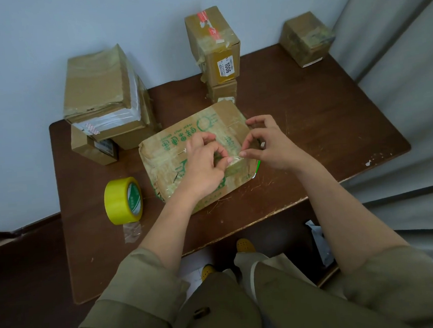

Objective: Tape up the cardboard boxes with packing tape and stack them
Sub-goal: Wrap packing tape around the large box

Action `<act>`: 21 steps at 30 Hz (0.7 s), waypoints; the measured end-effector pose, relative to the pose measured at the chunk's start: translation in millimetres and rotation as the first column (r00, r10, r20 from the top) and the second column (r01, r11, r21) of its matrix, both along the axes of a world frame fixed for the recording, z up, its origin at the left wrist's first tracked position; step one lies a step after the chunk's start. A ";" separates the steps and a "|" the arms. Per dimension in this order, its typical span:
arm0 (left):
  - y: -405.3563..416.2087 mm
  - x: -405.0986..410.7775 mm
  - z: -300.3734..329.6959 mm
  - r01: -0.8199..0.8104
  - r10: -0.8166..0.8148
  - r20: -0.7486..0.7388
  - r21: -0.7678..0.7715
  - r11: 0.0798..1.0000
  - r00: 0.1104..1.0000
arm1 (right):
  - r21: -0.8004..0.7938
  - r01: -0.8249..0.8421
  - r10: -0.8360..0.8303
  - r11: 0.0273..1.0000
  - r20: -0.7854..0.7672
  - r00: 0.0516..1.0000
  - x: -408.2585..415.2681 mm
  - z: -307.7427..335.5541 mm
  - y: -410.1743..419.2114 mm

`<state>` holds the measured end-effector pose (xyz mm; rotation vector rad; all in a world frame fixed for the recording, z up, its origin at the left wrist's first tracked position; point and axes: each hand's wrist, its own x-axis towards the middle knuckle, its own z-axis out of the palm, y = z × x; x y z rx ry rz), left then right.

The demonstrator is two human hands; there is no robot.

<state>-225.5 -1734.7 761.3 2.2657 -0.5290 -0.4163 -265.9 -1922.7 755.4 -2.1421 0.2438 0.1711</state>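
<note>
A dark brown table (310,120) carried a green-printed box (183,151) at its middle, a yellow tape roll (122,201) near its left edge, and other taped boxes (106,94) along the back.

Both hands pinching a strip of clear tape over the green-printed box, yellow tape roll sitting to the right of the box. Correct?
Not quite. The head view shows the yellow tape roll to the left of the green-printed box, not the right. The rest holds: the left hand and right hand both pinch a strip of clear tape over that box.
</note>
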 end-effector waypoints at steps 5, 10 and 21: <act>2.1 1.9 -2.4 0.010 -0.012 0.061 0.027 1.000 0.998 | 0.022 0.000 0.000 1.000 0.008 1.000 -0.3 0.7 1.2; 5.9 8.7 0.2 0.037 -0.042 0.118 0.046 0.998 0.992 | -0.026 0.026 -0.025 0.999 0.045 0.999 -0.6 0.6 10.8; 7.4 -0.3 -6.7 0.025 -0.032 0.126 0.056 0.998 0.991 | 0.004 0.074 -0.074 0.997 -0.032 0.997 -12.5 1.6 15.8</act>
